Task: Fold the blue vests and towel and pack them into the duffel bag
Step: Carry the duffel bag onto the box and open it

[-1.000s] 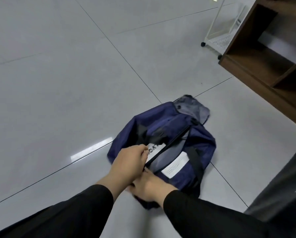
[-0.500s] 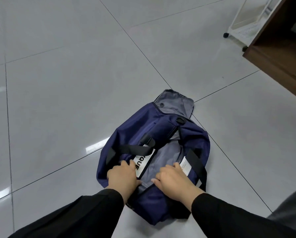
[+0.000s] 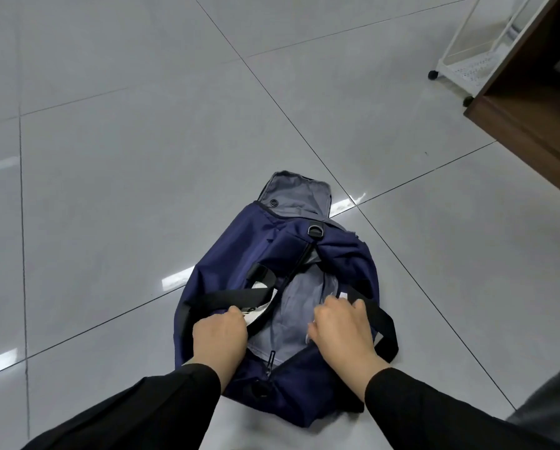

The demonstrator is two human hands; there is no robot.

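A navy blue duffel bag (image 3: 255, 254) lies on the grey tiled floor, its top zip undone and its grey lining (image 3: 299, 306) showing in the gap. My left hand (image 3: 220, 336) grips the left edge of the opening beside a black strap (image 3: 236, 297). My right hand (image 3: 340, 329) grips the right edge of the opening, next to the other black strap (image 3: 385, 323). The two hands hold the opening apart. A grey end flap (image 3: 299, 196) with a snap sticks out at the bag's far end. No vests or towel are in view.
A brown wooden shelf unit (image 3: 528, 125) stands at the upper right. Behind it is a white wire cart on black casters (image 3: 467, 69). A dark grey cloth (image 3: 551, 414) lies at the lower right corner. Glossy floor tiles (image 3: 126, 157) surround the bag.
My hands went from close together at the near end of the zip to either side of the opening. The gap is now wider, with more grey lining showing.
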